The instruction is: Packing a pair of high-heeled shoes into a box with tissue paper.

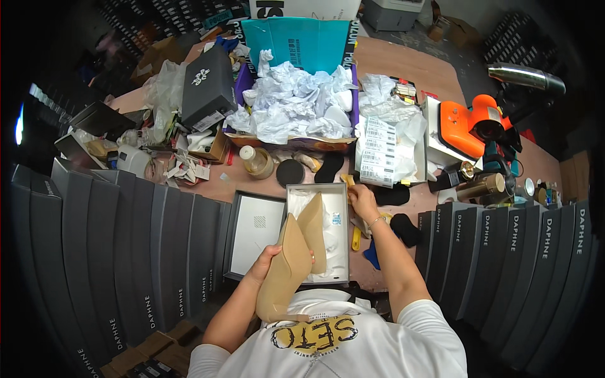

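Observation:
My left hand (263,261) is wrapped round a beige pointed-toe shoe (285,271), its toe tilted up and away from me. Fingertips show on its far side, against a second beige shoe (311,230); whether they grip that one too is unclear. Both shoes are above an open grey shoebox (345,268) lined with white paper. Beside the box's far right corner, my right hand (362,203) has its fingers closed at a small yellow item (347,180), whose kind I cannot make out. The box's lid (258,236) lies to the left, white inside up.
Stacked grey shoeboxes (142,252) wall the left, more boxes (504,252) the right. Behind are a purple box of crumpled paper (299,104), a label sheet (378,151), a bottle (257,162) and an orange device (463,129). Near my right forearm lies a yellow-handled tool (357,239).

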Demonstrator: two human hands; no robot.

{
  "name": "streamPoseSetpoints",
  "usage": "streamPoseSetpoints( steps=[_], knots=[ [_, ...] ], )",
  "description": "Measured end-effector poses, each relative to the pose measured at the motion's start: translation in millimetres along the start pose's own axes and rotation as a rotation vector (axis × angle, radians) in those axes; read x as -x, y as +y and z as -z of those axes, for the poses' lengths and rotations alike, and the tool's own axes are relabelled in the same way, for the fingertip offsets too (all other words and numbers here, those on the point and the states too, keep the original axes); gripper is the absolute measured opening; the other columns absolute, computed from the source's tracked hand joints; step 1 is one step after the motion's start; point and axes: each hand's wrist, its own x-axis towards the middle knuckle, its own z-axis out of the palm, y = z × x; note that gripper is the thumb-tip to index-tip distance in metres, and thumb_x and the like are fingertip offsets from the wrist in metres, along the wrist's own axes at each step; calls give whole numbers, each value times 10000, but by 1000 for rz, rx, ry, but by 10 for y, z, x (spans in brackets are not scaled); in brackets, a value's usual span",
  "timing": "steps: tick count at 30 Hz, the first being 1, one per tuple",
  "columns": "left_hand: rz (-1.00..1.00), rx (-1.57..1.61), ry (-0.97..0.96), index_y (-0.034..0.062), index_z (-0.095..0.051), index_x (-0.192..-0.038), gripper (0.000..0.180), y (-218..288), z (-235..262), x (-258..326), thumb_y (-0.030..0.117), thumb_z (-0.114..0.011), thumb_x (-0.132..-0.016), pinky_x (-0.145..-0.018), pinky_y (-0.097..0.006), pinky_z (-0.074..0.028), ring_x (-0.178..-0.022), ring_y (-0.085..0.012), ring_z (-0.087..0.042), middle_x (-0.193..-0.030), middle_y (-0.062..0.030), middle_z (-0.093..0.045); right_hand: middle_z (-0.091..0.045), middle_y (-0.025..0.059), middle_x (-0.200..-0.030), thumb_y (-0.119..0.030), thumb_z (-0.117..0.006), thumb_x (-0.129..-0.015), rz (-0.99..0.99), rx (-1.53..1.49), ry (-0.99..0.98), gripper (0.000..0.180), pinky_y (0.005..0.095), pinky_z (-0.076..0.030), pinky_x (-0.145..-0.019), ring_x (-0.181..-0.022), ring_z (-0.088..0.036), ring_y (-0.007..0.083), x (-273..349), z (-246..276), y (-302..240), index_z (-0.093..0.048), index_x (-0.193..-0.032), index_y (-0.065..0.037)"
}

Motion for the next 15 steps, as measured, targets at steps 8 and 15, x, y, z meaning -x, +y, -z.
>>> streamPoseSetpoints(
  steps=[8,15],
  knots=[
    [-117,62,27,8,-389,-1340,668,-63,189,-13,457,-475,-853,-974,-433,-436,-1163,-396,-518,-1270,-268,-494,-626,25,-998,-116,-568,-909,-531,-1615,-222,198,245,-502,-764,-870,-607,99,334,437,-625,-541,-1091,-43],
    [-103,56,-16,-36,-415,-1313,625,-51,-144,-34,413,-454,-879,-923,-355,-484,-1113,-279,-573,-1216,-198,-561,-580,34,-900,-128,-505,-929,-238,-1068,-453,258,287,-493,-730,-771,-583,135,971,216,-1322,-473,-1179,-69]
  ],
)
